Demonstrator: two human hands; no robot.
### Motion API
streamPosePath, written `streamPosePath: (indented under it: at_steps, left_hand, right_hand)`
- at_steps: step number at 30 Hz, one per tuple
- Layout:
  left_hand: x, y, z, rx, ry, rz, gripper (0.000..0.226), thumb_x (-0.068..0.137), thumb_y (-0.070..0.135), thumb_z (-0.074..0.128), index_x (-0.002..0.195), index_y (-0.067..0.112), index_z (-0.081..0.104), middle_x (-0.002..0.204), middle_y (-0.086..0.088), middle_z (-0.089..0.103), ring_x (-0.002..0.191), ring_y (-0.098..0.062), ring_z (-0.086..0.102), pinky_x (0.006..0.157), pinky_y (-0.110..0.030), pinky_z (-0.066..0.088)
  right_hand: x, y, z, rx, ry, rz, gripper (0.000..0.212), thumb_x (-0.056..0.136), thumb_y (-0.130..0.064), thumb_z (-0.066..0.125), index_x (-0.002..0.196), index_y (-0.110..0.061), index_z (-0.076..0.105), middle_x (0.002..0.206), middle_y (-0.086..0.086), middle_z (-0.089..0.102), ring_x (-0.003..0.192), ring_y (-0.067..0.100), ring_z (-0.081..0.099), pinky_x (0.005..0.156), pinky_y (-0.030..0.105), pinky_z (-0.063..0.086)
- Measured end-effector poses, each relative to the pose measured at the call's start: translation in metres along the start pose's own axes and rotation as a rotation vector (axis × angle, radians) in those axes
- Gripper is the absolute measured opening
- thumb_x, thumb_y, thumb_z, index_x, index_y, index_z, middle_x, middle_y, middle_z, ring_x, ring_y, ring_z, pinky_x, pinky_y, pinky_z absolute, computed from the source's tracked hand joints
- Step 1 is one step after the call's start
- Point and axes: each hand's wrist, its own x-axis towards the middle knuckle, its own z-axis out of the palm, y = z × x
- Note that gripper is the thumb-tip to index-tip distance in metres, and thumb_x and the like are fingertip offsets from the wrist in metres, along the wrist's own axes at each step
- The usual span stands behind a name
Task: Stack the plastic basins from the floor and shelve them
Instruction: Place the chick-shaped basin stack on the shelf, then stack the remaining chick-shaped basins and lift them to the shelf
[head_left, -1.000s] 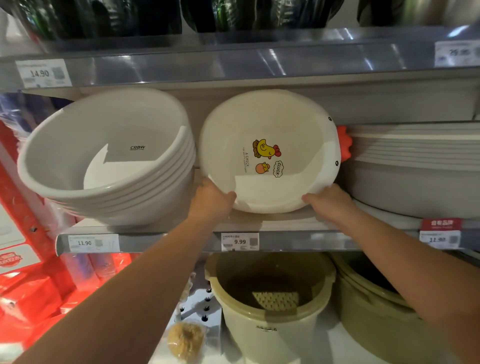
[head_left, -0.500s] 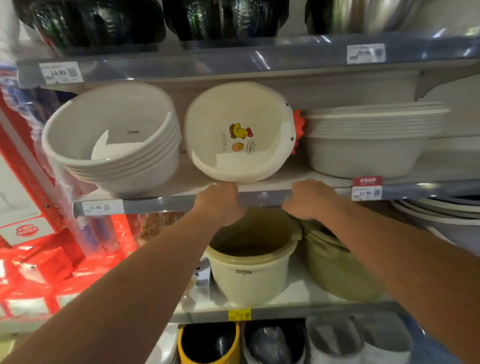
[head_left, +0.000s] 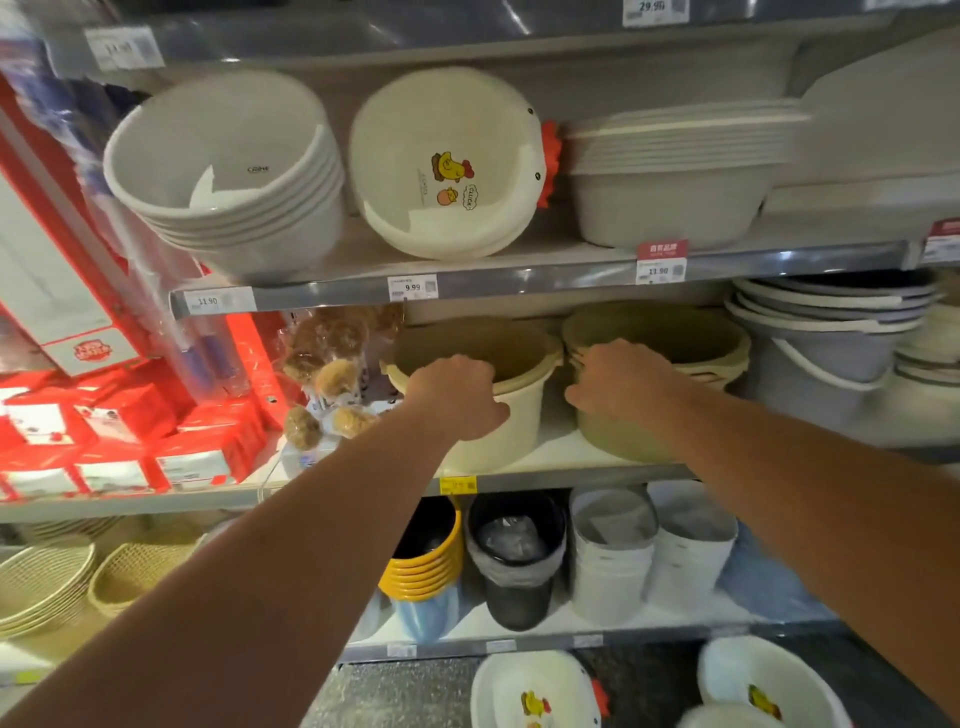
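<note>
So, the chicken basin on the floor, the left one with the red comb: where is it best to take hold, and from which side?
I would grip the chicken basin by its rim, at the left and at the right just behind the red comb, coming down from above. It sits mouth up on the floor, so the rim is exposed.

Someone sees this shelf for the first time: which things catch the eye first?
The cream chick basin, tilted on the upper shelf between pale stacks, stands out first. Bright red boxes fill the left side, and more chick basins lie on the floor at the bottom right.
</note>
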Motion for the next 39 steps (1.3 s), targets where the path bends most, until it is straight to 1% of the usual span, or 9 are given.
streamPosePath:
  at_steps: [6,12,15,21,23,25,27,32,39]
  left_hand:
    - [-0.039,-0.003,-0.007,-0.005,0.031,0.021,0.038,0.085,0.042,0.050,0.111,0.016,0.057,0.112,-0.007,0.060,0.101,-0.030,0.057,0.070,-0.034,0.044]
    - [-0.096,-0.026,-0.002,0.001,-0.008,0.076,0.049,0.085,0.044,0.050,0.125,0.017,0.053,0.126,-0.008,0.056,0.113,-0.030,0.053,0.083,-0.039,0.046]
    - [-0.124,-0.039,0.006,0.007,-0.064,0.095,0.051,0.086,0.045,0.050,0.129,0.018,0.051,0.130,-0.008,0.053,0.116,-0.030,0.051,0.090,-0.042,0.047]
    - [-0.164,-0.042,0.029,-0.014,-0.053,0.170,0.052,0.086,0.045,0.050,0.129,0.017,0.048,0.129,-0.011,0.052,0.116,-0.033,0.049,0.084,-0.039,0.043]
    - [-0.177,-0.033,0.044,-0.023,-0.062,0.208,0.048,0.086,0.044,0.051,0.124,0.015,0.050,0.123,-0.014,0.055,0.111,-0.035,0.052,0.078,-0.038,0.041]
    - [-0.189,-0.023,0.062,-0.057,-0.072,0.233,0.042,0.085,0.042,0.053,0.116,0.013,0.054,0.116,-0.015,0.058,0.105,-0.036,0.054,0.073,-0.036,0.039]
    - [-0.200,-0.010,0.080,-0.080,-0.106,0.254,0.037,0.085,0.040,0.051,0.108,0.012,0.056,0.110,-0.015,0.060,0.100,-0.036,0.055,0.069,-0.034,0.038]
    - [-0.216,0.020,0.109,-0.084,-0.177,0.262,0.042,0.086,0.041,0.050,0.117,0.013,0.053,0.112,-0.012,0.058,0.100,-0.033,0.056,0.065,-0.033,0.037]
    - [-0.233,0.068,0.148,-0.108,-0.260,0.259,0.042,0.088,0.043,0.049,0.120,0.015,0.052,0.121,-0.009,0.057,0.109,-0.031,0.054,0.080,-0.038,0.046]
  right_hand:
    - [-0.044,-0.028,-0.008,0.026,0.012,0.021,0.024,0.090,-0.037,0.053,0.085,-0.013,0.056,0.072,0.002,0.054,0.065,0.014,0.051,0.060,0.028,0.039]
    - [-0.091,-0.068,0.002,0.033,-0.004,0.107,0.040,0.089,-0.035,0.052,0.117,-0.007,0.055,0.100,0.010,0.061,0.090,0.026,0.058,0.070,0.033,0.044]
    - [-0.116,-0.087,0.015,0.062,-0.047,0.145,0.034,0.088,-0.032,0.052,0.109,-0.007,0.060,0.092,0.008,0.059,0.085,0.024,0.056,0.070,0.033,0.044]
    - [-0.169,-0.100,0.045,0.062,-0.075,0.229,0.026,0.086,-0.038,0.053,0.096,-0.014,0.053,0.079,0.001,0.052,0.076,0.022,0.051,0.067,0.032,0.042]
    - [-0.185,-0.097,0.060,0.039,-0.104,0.239,0.030,0.086,-0.040,0.052,0.098,-0.012,0.055,0.093,0.007,0.061,0.082,0.025,0.056,0.068,0.031,0.042]
    - [-0.198,-0.090,0.077,0.018,-0.116,0.261,0.043,0.087,-0.041,0.052,0.117,-0.010,0.056,0.115,0.012,0.061,0.101,0.030,0.058,0.074,0.034,0.042]
    - [-0.210,-0.082,0.094,0.010,-0.143,0.262,0.047,0.088,-0.040,0.051,0.124,-0.009,0.053,0.119,0.014,0.059,0.105,0.031,0.056,0.077,0.034,0.042]
    - [-0.240,-0.057,0.132,0.060,-0.184,0.280,0.051,0.085,-0.043,0.052,0.124,-0.011,0.053,0.121,0.012,0.060,0.105,0.029,0.057,0.072,0.032,0.038]
    - [-0.275,-0.023,0.162,0.041,-0.248,0.254,0.040,0.087,-0.041,0.053,0.113,-0.011,0.059,0.107,0.010,0.063,0.085,0.025,0.056,0.065,0.032,0.039]
